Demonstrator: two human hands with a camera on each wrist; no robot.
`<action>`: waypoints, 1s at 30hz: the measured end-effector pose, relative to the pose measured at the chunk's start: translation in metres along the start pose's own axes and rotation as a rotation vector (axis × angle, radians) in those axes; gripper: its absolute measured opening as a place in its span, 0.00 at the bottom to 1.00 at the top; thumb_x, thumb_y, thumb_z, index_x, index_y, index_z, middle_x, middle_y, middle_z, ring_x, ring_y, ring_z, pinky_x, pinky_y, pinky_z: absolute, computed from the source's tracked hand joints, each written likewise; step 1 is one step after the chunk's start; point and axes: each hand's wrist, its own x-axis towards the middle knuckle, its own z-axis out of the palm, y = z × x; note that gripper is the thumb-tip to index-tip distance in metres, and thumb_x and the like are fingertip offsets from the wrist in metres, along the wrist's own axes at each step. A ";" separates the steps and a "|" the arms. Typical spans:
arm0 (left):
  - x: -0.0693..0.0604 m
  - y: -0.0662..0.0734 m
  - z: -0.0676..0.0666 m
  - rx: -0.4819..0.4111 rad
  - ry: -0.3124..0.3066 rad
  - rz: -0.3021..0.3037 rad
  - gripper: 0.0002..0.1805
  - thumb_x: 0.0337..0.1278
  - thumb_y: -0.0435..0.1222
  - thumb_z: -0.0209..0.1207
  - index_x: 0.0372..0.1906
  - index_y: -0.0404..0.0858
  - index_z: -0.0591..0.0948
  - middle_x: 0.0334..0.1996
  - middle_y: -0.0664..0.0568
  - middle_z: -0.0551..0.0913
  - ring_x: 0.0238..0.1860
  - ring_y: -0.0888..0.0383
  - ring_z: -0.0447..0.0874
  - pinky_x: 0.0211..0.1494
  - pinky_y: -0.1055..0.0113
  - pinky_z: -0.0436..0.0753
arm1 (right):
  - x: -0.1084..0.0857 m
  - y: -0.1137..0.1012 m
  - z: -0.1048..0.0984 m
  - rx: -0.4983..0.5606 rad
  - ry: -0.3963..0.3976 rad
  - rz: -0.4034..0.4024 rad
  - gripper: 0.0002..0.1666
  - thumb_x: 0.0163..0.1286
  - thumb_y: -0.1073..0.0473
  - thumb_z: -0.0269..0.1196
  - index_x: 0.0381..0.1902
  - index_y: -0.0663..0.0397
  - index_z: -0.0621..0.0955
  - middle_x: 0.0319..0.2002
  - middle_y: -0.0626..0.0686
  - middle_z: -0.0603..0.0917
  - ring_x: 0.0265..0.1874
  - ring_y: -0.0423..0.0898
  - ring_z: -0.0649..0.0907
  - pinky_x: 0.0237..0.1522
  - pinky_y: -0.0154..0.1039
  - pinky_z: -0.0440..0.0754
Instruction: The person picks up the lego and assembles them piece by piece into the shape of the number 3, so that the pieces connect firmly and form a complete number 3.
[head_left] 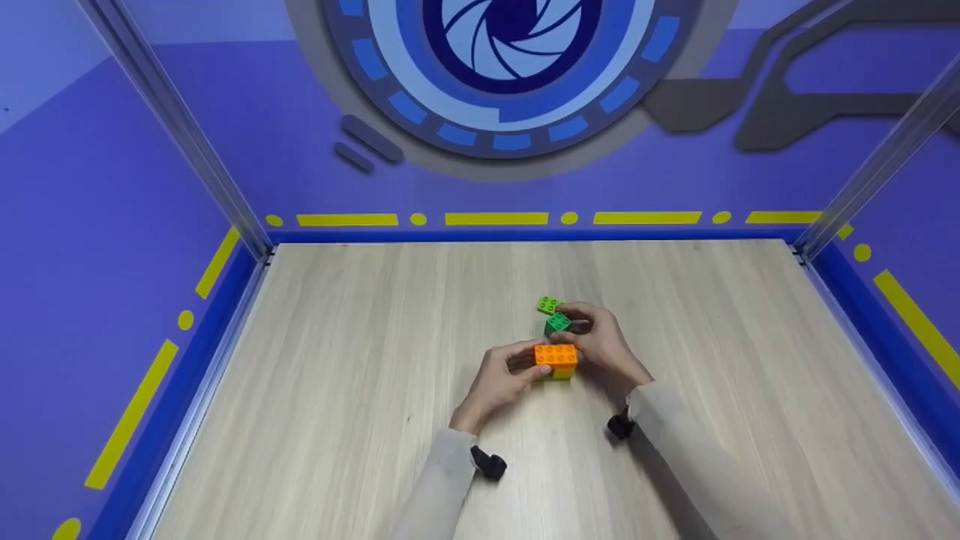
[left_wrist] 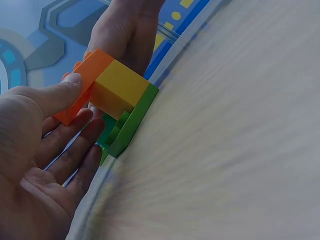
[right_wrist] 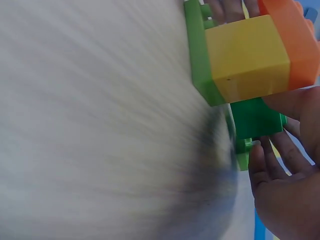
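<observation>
Near the middle of the table stands a stack: an orange brick [head_left: 556,354] on top, a yellow brick [left_wrist: 120,89] under its one end, and a light green piece [left_wrist: 139,119] at the bottom. The left hand [head_left: 498,379] pinches the orange brick, thumb on its near side and fingers behind. Just beyond the stack, the right hand [head_left: 602,343] holds a dark green brick [right_wrist: 256,118] between thumb and fingers. Another light green piece [head_left: 547,304] lies against or under the far side of the dark green brick; whether they are joined, I cannot tell.
A pale wooden table [head_left: 337,360] lies between blue panels with yellow marks and metal corner posts [head_left: 180,120]. Both forearms, in grey sleeves [head_left: 697,450], reach in from the near edge, with a black device [head_left: 489,463] at each wrist.
</observation>
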 end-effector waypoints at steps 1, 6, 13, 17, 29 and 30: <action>0.000 0.000 0.000 0.004 0.002 0.000 0.27 0.69 0.36 0.70 0.70 0.38 0.81 0.64 0.52 0.87 0.63 0.58 0.87 0.66 0.67 0.84 | -0.001 -0.001 -0.001 0.001 -0.002 -0.003 0.30 0.68 0.66 0.75 0.67 0.55 0.83 0.63 0.60 0.86 0.56 0.58 0.88 0.63 0.54 0.86; 0.000 -0.001 0.000 0.016 0.005 0.010 0.28 0.69 0.36 0.70 0.71 0.35 0.80 0.64 0.50 0.87 0.62 0.57 0.87 0.65 0.68 0.84 | -0.003 -0.008 -0.006 0.005 0.000 -0.046 0.31 0.68 0.65 0.76 0.68 0.58 0.82 0.64 0.61 0.85 0.61 0.59 0.85 0.66 0.56 0.84; 0.000 0.000 0.001 0.015 0.010 0.004 0.28 0.69 0.38 0.71 0.70 0.35 0.81 0.63 0.51 0.87 0.62 0.57 0.87 0.66 0.66 0.84 | -0.005 -0.020 -0.011 -0.024 0.061 -0.078 0.29 0.65 0.62 0.78 0.64 0.58 0.84 0.61 0.57 0.87 0.61 0.56 0.86 0.67 0.55 0.82; -0.001 0.000 0.002 0.011 0.012 0.008 0.28 0.69 0.38 0.71 0.70 0.34 0.81 0.62 0.51 0.88 0.62 0.57 0.87 0.67 0.66 0.84 | -0.007 -0.025 -0.011 -0.059 0.110 -0.127 0.28 0.63 0.60 0.81 0.60 0.59 0.86 0.56 0.56 0.89 0.56 0.54 0.87 0.63 0.54 0.83; -0.001 0.000 0.002 0.003 0.023 0.024 0.26 0.68 0.37 0.72 0.68 0.35 0.83 0.61 0.49 0.88 0.62 0.55 0.88 0.67 0.64 0.85 | -0.015 -0.032 -0.008 -0.085 0.215 -0.223 0.28 0.57 0.55 0.85 0.51 0.61 0.88 0.48 0.56 0.91 0.48 0.55 0.87 0.52 0.51 0.80; -0.001 0.000 0.002 0.003 0.023 0.025 0.25 0.68 0.37 0.72 0.67 0.36 0.83 0.61 0.49 0.88 0.62 0.55 0.87 0.67 0.64 0.85 | -0.015 -0.033 -0.008 -0.084 0.217 -0.228 0.28 0.57 0.55 0.85 0.51 0.61 0.88 0.47 0.55 0.91 0.48 0.55 0.86 0.51 0.50 0.80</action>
